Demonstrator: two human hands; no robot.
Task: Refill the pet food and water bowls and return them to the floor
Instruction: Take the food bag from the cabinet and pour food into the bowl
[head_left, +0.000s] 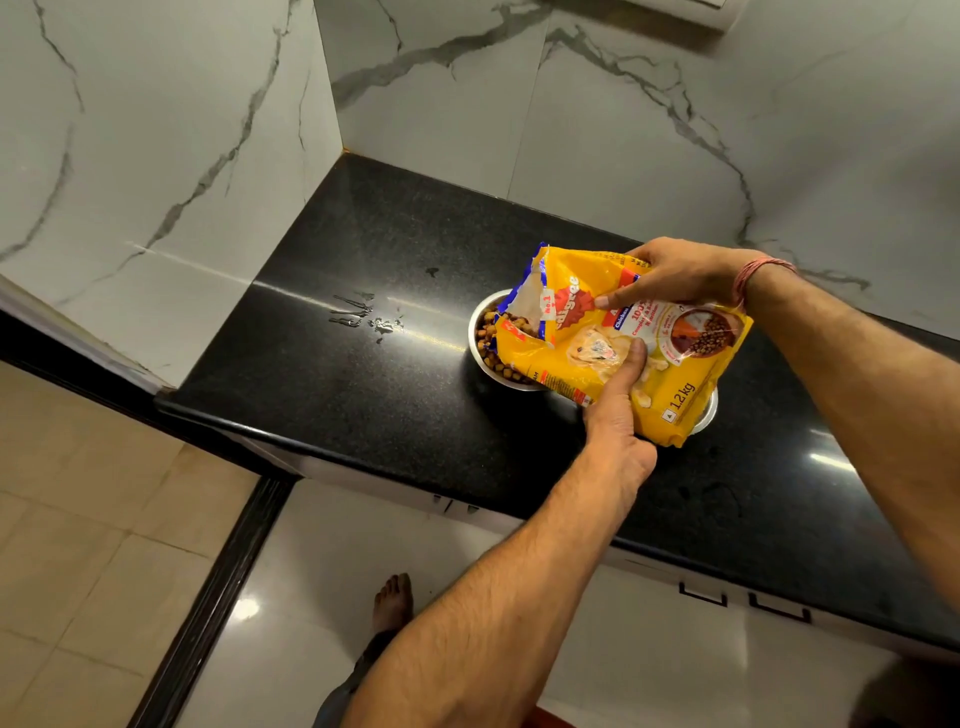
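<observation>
Holding a yellow pet food bag (623, 343) tipped on its side, both hands grip it above a black countertop (363, 312). Left hand (618, 410) clasps the bag's near edge from below, thumb pressed flat on the printed front. Right hand (670, 273) pinches the far upper edge, fingers curled over the top, index finger lying across the label. Torn bag mouth points away to the left of both hands, directly over a steel bowl (480, 332) on the counter. Brown kibble (491, 340) fills the visible part of that bowl. A second steel rim (707, 413) shows under the bag's bottom corner, beneath the right forearm; possibly another bowl, contents hidden. Small water splashes (363, 317) lie on the counter, well left of the hands.
</observation>
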